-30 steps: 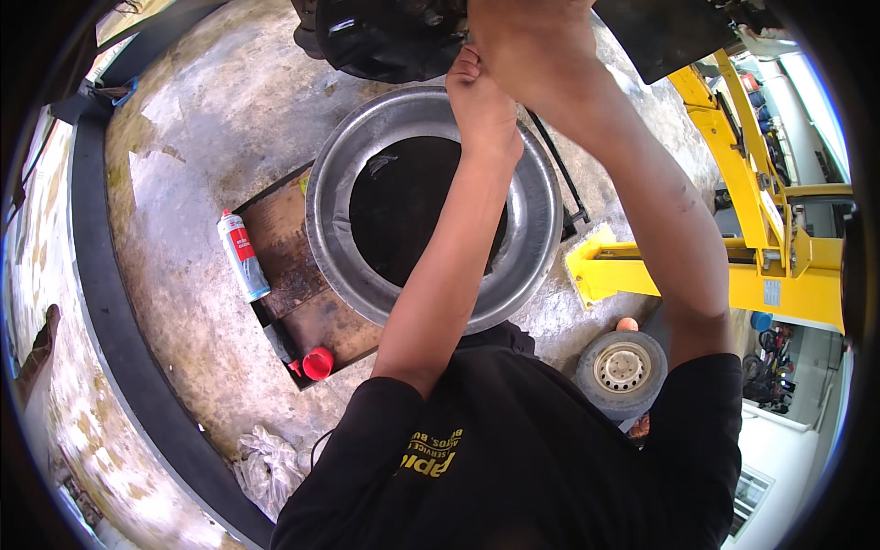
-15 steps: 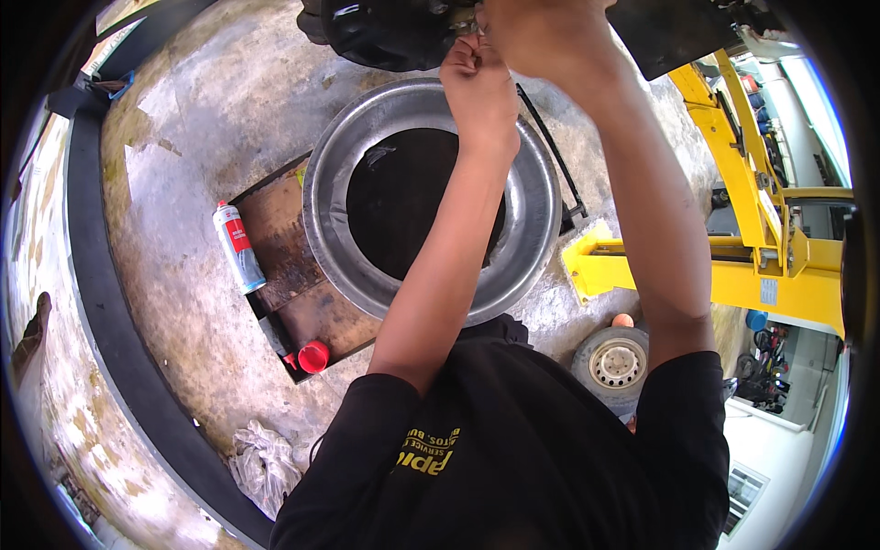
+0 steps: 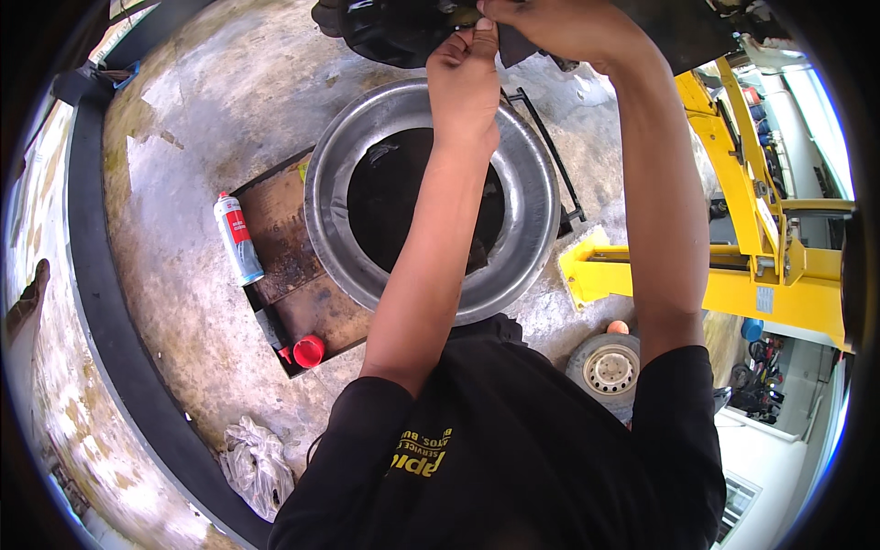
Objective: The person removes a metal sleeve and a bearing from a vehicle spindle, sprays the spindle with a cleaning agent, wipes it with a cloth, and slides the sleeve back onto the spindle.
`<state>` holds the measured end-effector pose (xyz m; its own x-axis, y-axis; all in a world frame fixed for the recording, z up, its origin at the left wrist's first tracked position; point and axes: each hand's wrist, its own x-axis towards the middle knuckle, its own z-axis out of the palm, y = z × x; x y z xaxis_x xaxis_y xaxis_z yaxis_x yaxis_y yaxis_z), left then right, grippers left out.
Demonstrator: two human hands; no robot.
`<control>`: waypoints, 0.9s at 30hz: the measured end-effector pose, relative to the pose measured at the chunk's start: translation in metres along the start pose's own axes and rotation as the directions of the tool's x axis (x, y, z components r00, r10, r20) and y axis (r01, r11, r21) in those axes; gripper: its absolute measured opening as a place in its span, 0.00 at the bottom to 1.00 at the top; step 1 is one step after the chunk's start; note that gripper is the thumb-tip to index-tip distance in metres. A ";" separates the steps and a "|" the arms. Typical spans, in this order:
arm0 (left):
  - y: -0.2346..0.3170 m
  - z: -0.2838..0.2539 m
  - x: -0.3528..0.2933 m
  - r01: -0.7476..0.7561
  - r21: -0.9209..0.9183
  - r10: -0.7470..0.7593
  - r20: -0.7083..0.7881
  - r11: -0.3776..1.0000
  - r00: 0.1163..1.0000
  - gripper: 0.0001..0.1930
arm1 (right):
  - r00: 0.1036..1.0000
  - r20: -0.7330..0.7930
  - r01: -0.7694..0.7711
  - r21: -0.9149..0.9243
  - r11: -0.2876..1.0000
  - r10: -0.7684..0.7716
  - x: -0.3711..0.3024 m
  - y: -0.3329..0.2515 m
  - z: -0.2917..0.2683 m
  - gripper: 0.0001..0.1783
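Note:
Both my arms reach up to a dark, glossy underside part (image 3: 385, 35) at the top of the head view. My left hand (image 3: 463, 87) has thumb and fingertips pinched together against it; whatever lies between them is too small to make out. Close beside it, my right hand (image 3: 573, 32) bends in from the right, its fingertips also closed at the same spot, and what they grip is hidden. Below my hands sits a wide metal basin (image 3: 325, 234) with dark contents, partly covered by my left forearm.
The basin stands on a stained board in a black frame (image 3: 312, 302). Left of it are a spray can (image 3: 240, 240) and a red cap (image 3: 309, 351). Yellow lift arms (image 3: 724, 275) and a wheel (image 3: 610, 371) are on the right. Crumpled plastic (image 3: 259, 467) lies lower left.
My left hand has shifted slightly left and down. The right hand has moved lower and turned, so more of it shows. Both stay at the dark part.

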<state>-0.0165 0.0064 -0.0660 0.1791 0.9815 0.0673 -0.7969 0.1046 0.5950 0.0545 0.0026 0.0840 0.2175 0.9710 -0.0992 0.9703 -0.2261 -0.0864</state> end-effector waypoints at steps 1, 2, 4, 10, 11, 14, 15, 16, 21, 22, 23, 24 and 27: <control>-0.006 0.003 -0.001 0.053 -0.066 -0.052 0.007 0.996 0.999 0.08 | 0.947 -0.225 0.130 -0.383 0.914 -0.229 0.011 0.009 0.031 0.21; -0.013 0.007 -0.003 0.105 -0.129 -0.105 0.009 0.986 0.994 0.09 | 0.928 -0.274 0.112 -0.439 0.891 -0.252 0.010 0.005 0.038 0.21; -0.019 0.001 0.002 0.119 -0.158 -0.119 0.008 0.980 0.993 0.10 | 0.876 -0.369 0.067 -0.545 0.836 -0.310 0.000 -0.011 0.048 0.20; -0.008 0.007 -0.010 -0.171 0.069 0.174 -0.044 0.983 0.984 0.12 | 0.982 0.162 -0.071 0.783 0.618 -0.092 0.021 0.051 0.019 0.18; -0.008 0.002 -0.004 -0.372 0.298 0.371 0.061 0.879 0.926 0.16 | 0.983 0.156 -0.074 0.810 0.581 -0.093 0.016 0.053 0.030 0.18; 0.005 0.010 0.001 -0.184 0.328 0.196 -0.002 0.927 0.981 0.15 | 0.992 0.097 -0.046 0.869 0.493 -0.078 0.014 0.045 0.023 0.17; -0.015 0.002 0.007 -0.152 0.184 0.152 0.017 0.971 0.988 0.14 | 0.997 -0.013 0.073 0.576 0.814 -0.081 0.006 0.029 0.020 0.14; -0.033 -0.003 0.014 -0.110 0.034 0.108 0.049 0.993 0.993 0.13 | 0.989 -0.123 0.100 0.163 0.982 -0.080 -0.003 0.013 0.018 0.12; -0.043 -0.001 0.012 -0.027 -0.272 0.040 0.046 0.962 0.998 0.14 | 0.860 -0.342 0.131 -0.571 0.810 -0.380 -0.011 -0.020 0.044 0.13; -0.042 -0.004 0.017 -0.057 -0.236 0.076 0.071 0.970 0.995 0.15 | 0.866 -0.333 0.161 -0.522 0.838 -0.374 -0.006 -0.019 0.041 0.14; -0.035 -0.001 0.013 -0.067 -0.176 0.072 0.022 0.982 0.997 0.15 | 0.897 -0.300 0.155 -0.472 0.868 -0.324 0.007 -0.012 0.037 0.12; -0.035 0.020 0.000 0.006 -0.146 0.001 0.050 0.989 0.999 0.15 | 0.973 -0.201 0.097 -0.089 0.991 -0.114 -0.001 0.020 0.021 0.13; -0.014 0.002 0.005 -0.235 0.218 0.256 -0.073 0.947 0.964 0.16 | 0.970 0.126 -0.019 0.892 0.452 -0.208 0.027 0.043 0.036 0.14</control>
<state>-0.0032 0.0091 -0.0727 -0.0734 0.9845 0.1591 -0.6715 -0.1667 0.7220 0.0984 0.0167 0.0416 -0.0045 0.9792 -0.2029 0.3398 -0.1893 -0.9213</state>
